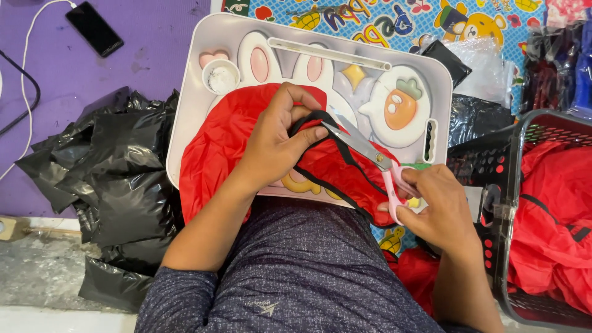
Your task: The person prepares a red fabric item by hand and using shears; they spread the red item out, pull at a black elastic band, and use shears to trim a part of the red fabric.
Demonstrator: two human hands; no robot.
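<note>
Red fabric (pixel 216 148) is pinned taut by the gripping left hand (pixel 274 145); pink-handled scissors (pixel 370 154), gripped by the right hand (pixel 441 213), are held at its black strap (pixel 308 117).

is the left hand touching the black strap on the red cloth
Touching. The head view shows the left hand pinching the black strap against the red cloth, fingers wrapped over it.

left hand (pixel 274 145) curled pinching, right hand (pixel 435 206) gripping

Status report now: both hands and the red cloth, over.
Left hand pinches black trim of red cloth. Right hand holds pink-handled scissors, blades open at trim. Nothing between.
</note>
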